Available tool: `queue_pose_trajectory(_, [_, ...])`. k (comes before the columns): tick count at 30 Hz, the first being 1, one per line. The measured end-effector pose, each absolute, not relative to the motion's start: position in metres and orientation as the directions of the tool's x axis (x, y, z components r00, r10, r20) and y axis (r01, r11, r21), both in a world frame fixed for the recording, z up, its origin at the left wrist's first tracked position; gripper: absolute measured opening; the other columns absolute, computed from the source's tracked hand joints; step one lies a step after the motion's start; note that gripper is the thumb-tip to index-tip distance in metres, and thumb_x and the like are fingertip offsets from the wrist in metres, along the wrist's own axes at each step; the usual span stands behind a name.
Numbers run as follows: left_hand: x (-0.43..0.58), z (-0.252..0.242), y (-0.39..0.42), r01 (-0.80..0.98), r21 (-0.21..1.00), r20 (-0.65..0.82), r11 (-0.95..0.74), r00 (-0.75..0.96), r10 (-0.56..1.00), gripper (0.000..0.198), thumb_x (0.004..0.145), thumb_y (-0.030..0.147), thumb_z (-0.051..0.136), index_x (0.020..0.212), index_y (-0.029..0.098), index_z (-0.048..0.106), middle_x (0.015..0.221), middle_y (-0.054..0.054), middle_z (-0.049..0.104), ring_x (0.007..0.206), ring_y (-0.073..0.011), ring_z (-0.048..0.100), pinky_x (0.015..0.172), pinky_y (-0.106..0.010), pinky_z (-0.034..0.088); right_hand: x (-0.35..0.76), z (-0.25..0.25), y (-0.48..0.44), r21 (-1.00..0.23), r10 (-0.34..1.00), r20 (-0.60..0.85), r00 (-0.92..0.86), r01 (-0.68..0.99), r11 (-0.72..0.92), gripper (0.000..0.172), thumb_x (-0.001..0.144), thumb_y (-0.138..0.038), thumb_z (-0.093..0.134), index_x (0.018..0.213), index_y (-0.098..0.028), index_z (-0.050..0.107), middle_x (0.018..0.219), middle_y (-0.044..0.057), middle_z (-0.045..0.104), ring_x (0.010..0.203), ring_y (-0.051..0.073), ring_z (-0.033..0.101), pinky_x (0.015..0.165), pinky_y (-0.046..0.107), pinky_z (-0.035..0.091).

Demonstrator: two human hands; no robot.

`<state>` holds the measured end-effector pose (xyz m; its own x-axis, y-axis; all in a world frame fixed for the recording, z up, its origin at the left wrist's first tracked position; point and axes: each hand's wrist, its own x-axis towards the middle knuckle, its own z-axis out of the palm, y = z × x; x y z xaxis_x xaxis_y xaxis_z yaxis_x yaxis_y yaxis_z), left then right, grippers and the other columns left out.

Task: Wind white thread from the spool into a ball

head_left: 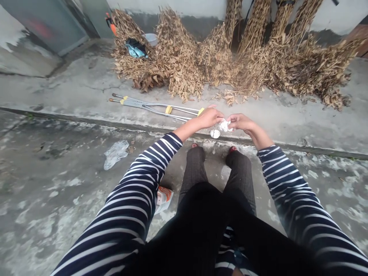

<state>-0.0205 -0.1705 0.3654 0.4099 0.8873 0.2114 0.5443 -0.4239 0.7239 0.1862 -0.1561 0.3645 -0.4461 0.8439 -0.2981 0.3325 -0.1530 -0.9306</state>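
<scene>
My left hand [211,116] and my right hand [240,122] meet over the edge of the concrete step. Between their fingertips is a small white crumpled bundle [225,125], perhaps string or thin cord; its kind is too small to tell. Both hands are closed on it, with fingers pinched from either side. Just below my left hand, a small white round piece [215,133] with dark marks shows at the step's edge. A pair of metal crutches [153,106] with yellow pads lies on the step, its right end partly hidden behind my left hand.
Dry plant stalks and leaves [184,57] are heaped along the wall. A blue and black cloth [136,49] and a pale bowl [150,39] sit among them. Clear plastic film [116,154] lies on the lower ground. An orange and white packet [163,198] is beside my left leg.
</scene>
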Motion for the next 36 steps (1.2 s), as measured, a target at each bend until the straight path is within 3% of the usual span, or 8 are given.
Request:
queue_pose_trajectory(3, [-0.018, 0.355, -0.165, 0.561, 0.718, 0.202, -0.412, 0.399, 0.895, 0.015, 0.086, 0.024, 0.068, 0.075, 0.020, 0.077, 0.072, 0.001, 0.074, 0.078, -0.0171, 0.064, 0.118, -0.040, 0.033, 0.195, 0.363, -0.161, -0.942, 0.816, -0.334, -0.471, 0.141, -0.304, 0.027, 0.052, -0.008, 0.086, 0.075, -0.014, 0.072, 0.066, 0.003, 0.072, 0.057, 0.014, 0.064, 0.049, 0.023, 0.054])
queue_pose_trajectory(6, [-0.014, 0.339, -0.163, 0.507, 0.802, 0.168, -0.315, 0.314, 0.934, 0.019, 0.087, 0.023, 0.063, 0.085, 0.015, 0.080, 0.083, -0.002, 0.078, 0.084, -0.0182, 0.067, 0.097, -0.032, 0.048, 0.195, 0.360, -0.169, -0.920, 0.818, -0.323, -0.476, -0.045, -0.389, 0.031, 0.053, -0.006, 0.085, 0.079, -0.016, 0.071, 0.071, 0.002, 0.074, 0.061, 0.015, 0.068, 0.052, 0.024, 0.060])
queue_pose_trajectory(11, [-0.008, 0.324, -0.163, 0.416, 0.889, 0.093, -0.190, 0.244, 0.965, 0.019, 0.078, 0.010, 0.057, 0.072, 0.011, 0.075, 0.068, 0.000, 0.072, 0.068, -0.0137, 0.063, 0.071, -0.023, 0.046, 0.189, 0.356, -0.175, -0.890, 0.855, -0.226, -0.467, -0.258, -0.376, 0.052, 0.058, -0.004, 0.083, 0.106, -0.023, 0.075, 0.097, 0.002, 0.081, 0.080, 0.019, 0.076, 0.068, 0.030, 0.068])
queue_pose_trajectory(13, [-0.007, 0.324, -0.164, 0.402, 0.899, 0.084, -0.176, 0.237, 0.968, 0.018, 0.075, 0.008, 0.056, 0.069, 0.011, 0.073, 0.062, 0.001, 0.068, 0.064, -0.0122, 0.060, 0.068, -0.022, 0.044, 0.187, 0.356, -0.174, -0.905, 0.864, -0.194, -0.465, -0.255, -0.341, 0.049, 0.060, -0.006, 0.083, 0.107, -0.022, 0.076, 0.100, 0.004, 0.081, 0.083, 0.021, 0.077, 0.074, 0.034, 0.069])
queue_pose_trajectory(20, [-0.003, 0.330, -0.168, 0.366, 0.916, 0.069, -0.167, 0.266, 0.962, 0.020, 0.081, 0.018, 0.060, 0.064, 0.011, 0.068, 0.055, 0.002, 0.060, 0.054, -0.0085, 0.048, 0.059, -0.022, 0.033, 0.181, 0.362, -0.166, -0.983, 0.947, -0.094, -0.308, -0.121, -0.137, 0.032, 0.062, -0.016, 0.083, 0.092, -0.018, 0.074, 0.083, 0.005, 0.078, 0.067, 0.022, 0.073, 0.068, 0.040, 0.067])
queue_pose_trajectory(24, [-0.001, 0.330, -0.168, 0.373, 0.907, 0.094, -0.194, 0.270, 0.958, 0.026, 0.085, 0.027, 0.063, 0.065, 0.012, 0.067, 0.054, 0.003, 0.054, 0.053, -0.0080, 0.041, 0.057, -0.023, 0.028, 0.178, 0.368, -0.159, -0.983, 0.977, 0.123, -0.176, 0.110, 0.144, 0.031, 0.061, -0.017, 0.083, 0.090, -0.018, 0.070, 0.084, 0.004, 0.074, 0.076, 0.021, 0.072, 0.074, 0.039, 0.062])
queue_pose_trajectory(31, [0.001, 0.348, -0.179, 0.405, 0.879, 0.101, -0.252, 0.358, 0.928, 0.031, 0.089, 0.030, 0.058, 0.063, 0.014, 0.064, 0.054, 0.003, 0.053, 0.051, -0.0081, 0.039, 0.056, -0.025, 0.027, 0.195, 0.379, -0.137, -0.671, 0.851, 0.503, -0.148, 0.554, 0.493, 0.028, 0.074, -0.020, 0.076, 0.101, -0.019, 0.069, 0.099, 0.007, 0.072, 0.096, 0.028, 0.068, 0.094, 0.047, 0.055])
queue_pose_trajectory(36, [0.004, 0.377, -0.191, 0.434, 0.846, 0.093, -0.310, 0.452, 0.887, 0.032, 0.089, 0.026, 0.058, 0.060, 0.014, 0.062, 0.057, 0.001, 0.061, 0.053, -0.0088, 0.045, 0.059, -0.025, 0.032, 0.205, 0.372, -0.138, -0.460, 0.793, 0.532, -0.297, 0.684, 0.566, 0.020, 0.080, -0.022, 0.072, 0.101, -0.020, 0.070, 0.106, 0.012, 0.071, 0.102, 0.033, 0.066, 0.091, 0.047, 0.053])
